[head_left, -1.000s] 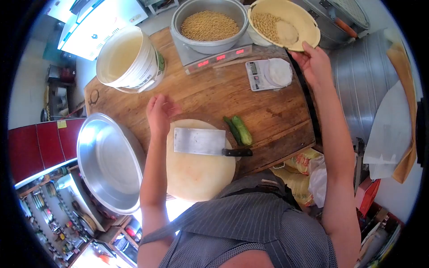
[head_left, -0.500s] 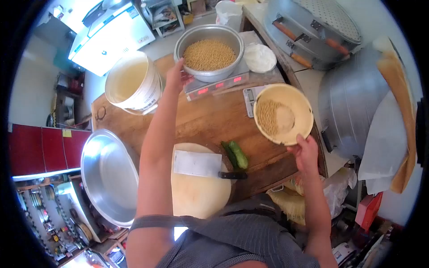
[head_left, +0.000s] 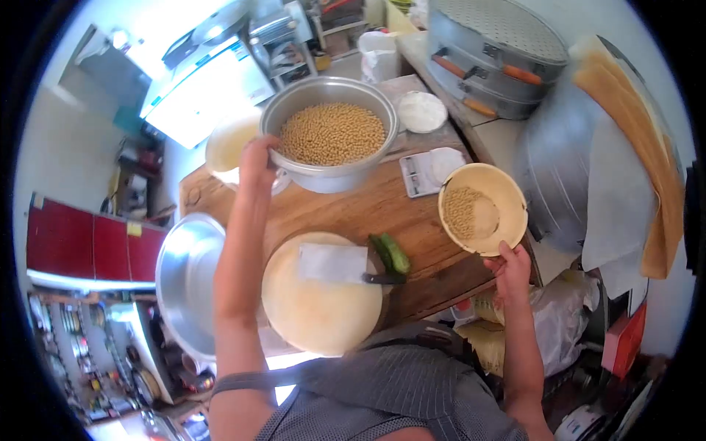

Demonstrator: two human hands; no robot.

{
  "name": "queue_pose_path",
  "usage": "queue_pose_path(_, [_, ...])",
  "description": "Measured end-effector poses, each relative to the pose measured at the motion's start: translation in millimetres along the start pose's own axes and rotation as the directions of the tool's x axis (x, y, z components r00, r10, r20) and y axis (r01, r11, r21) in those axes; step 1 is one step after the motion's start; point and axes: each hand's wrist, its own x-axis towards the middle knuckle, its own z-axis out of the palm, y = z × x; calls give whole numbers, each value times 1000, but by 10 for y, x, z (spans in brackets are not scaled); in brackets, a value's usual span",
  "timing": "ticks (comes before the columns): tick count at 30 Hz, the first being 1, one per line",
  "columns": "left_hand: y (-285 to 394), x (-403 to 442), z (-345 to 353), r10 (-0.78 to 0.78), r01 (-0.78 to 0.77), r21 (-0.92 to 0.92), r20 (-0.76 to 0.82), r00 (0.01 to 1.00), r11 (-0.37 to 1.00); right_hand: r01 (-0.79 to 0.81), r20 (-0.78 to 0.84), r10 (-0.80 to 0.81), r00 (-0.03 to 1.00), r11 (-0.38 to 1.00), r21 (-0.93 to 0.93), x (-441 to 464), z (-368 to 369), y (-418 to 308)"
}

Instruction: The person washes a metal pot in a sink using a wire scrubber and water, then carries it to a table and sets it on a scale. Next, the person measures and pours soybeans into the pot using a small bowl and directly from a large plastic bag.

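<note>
gripping rims: bean pot point(head_left: 331, 181) just r. of l. hand point(head_left: 257, 157), bowl point(head_left: 509, 202) just beyond r. hand point(head_left: 511, 270)

Pale-yellow bowl point(head_left: 511, 206), pinstriped grey apron point(head_left: 415, 378)

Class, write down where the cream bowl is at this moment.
In the head view, the cream bowl is on the right, gripped at its near rim by the right hand, just to the right of the small scale.

Metal pot point(head_left: 331, 181) and yellow bowl point(head_left: 509, 209) hold beans point(head_left: 332, 134).
</note>
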Motion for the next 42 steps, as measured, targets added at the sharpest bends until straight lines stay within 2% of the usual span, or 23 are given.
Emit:
queue_pose_path(2, [632,-690,60,94,-88,83,-69,993,993,-5,29,6,1000,1000,-17,-54,83,-60])
queue_pose_path(7, [1570,-922,-833,216,-187,140,-229,949,972,-23,80,20,997,999,31,-136,214,-64])
queue_pose_path(8, [1702,-941,-934,343,-287,252,-219,913,924,-16,89,12,996,999,44,-123,232,-50])
queue_pose_path(9, [1766,-817,-1223,599,-471,608,-9,801,639,-20,101,14,995,998,52,-73,211,-11])
queue_pose_path(11, [1872,-781,-1341,709,-559,806,277,648,196,-58,126,50,991,996,63,-64,239,79])
queue_pose_path(12, [1876,-668,-1316,690,-467,714,-33,723,523,-57,136,47,990,996,70,-40,238,119])
queue_pose_path(13, [1933,-613,-1239,557,-362,503,-316,768,785,-68,151,57,987,996,64,-32,241,151])
queue_pose_path(14, [1929,-491,-1314,564,-366,508,-315,763,780,-82,165,72,984,995,54,-30,233,184])
queue_pose_path(16, [1936,-278,-1405,781,-328,797,-264,565,507,-93,156,82,984,994,63,-64,264,188])
queue_pose_path(17, [1938,-221,-1412,822,-268,858,-261,507,438,-96,118,90,989,994,45,-81,270,192])
queue_pose_path(18, [1964,-155,-1436,825,-268,862,-255,505,431,-105,78,103,992,994,23,-98,264,215])
queue_pose_path(20, [1962,1,-1463,834,-130,910,-293,468,393,-109,79,107,991,994,25,-54,250,243])
queue_pose_path(22, [1923,131,-1444,839,-129,917,-280,467,378,-111,21,111,994,993,36,-37,242,245])
queue_pose_path(24, [1861,247,-1347,870,19,965,-245,427,262,-106,21,106,994,994,31,9,233,258])
queue_pose_path(26, [1810,277,-1202,847,75,962,-266,461,261,-98,-2,98,995,995,0,-17,274,258])
queue_pose_path(29, [1641,499,-1089,900,86,993,-111,420,83,-106,20,106,994,994,9,16,265,264])
queue_pose_path(30, [1584,558,-1051,897,83,993,-113,426,86,-105,13,105,994,994,5,19,290,247])
queue_pose_path(32, [1481,568,-909,835,133,990,-33,549,-48,-123,-24,123,992,992,3,-21,376,196])
queue_pose_path(33, [1393,612,-907,824,67,991,55,564,-112,-124,-32,124,992,992,-2,-12,370,203])
queue_pose_path(34, [1318,609,-854,819,66,992,52,572,-109,-117,-2,117,993,993,3,-4,352,232])
queue_pose_path(36, [1128,605,-714,759,-134,952,300,577,-274,-115,23,115,993,993,3,-21,357,236])
queue_pose_path(37, [1005,609,-644,737,-167,924,375,563,-343,-114,32,114,993,993,3,-37,398,228])
queue_pose_path(42, [551,523,-371,654,-242,858,504,564,-453,-113,-10,113,993,994,3,-90,412,294])
